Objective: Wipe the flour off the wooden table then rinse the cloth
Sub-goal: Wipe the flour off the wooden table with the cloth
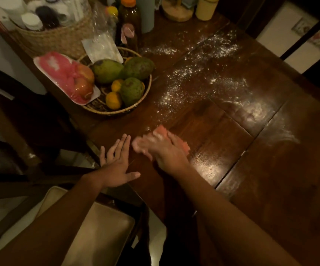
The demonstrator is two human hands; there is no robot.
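A pink cloth [180, 140] lies on the dark wooden table [270, 179] near its left edge. My right hand [165, 150] is on top of the cloth, blurred by motion; its grip on the cloth is not clear. My left hand [117, 162] lies flat with fingers spread at the table's left edge, just left of the cloth. White flour [199, 77] is scattered across the middle of the table, with a smeared patch [255, 110] to the right and fine specks [205, 160] beside the cloth.
A woven bowl [145, 96] with green fruit and small oranges stands at the left, a pink-wrapped tray [59, 73] leaning on it. Behind are a wicker basket [59, 37] of jars, a brown bottle [129, 24] and a cream canister [206, 8]. A cushioned chair [101, 227] sits below.
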